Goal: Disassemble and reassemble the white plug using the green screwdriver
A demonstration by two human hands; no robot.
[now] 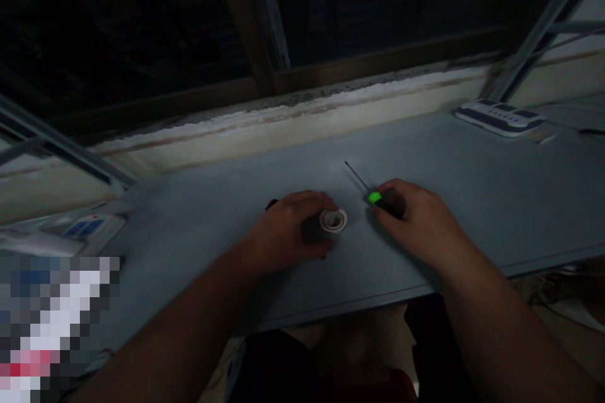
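Note:
My left hand (288, 227) is wrapped round a dark cylindrical object (312, 228) with a pale, ring-shaped open end (333, 220) that faces right and toward me. Its exact kind is unclear in the dim light, and my palm covers much of it. In my right hand (416, 214) is a screwdriver (375, 198) with a green and black handle, held between thumb and fingers. Its thin shaft points away from me and to the left, the tip standing apart from the cylinder.
Both hands are over a grey table (227, 201) below a dark window (378, 6). A power strip (500, 118) lies at the back right, another one (94, 233) at the left. Metal frame posts (534, 44) rise on either side. The near table edge runs in front of my legs.

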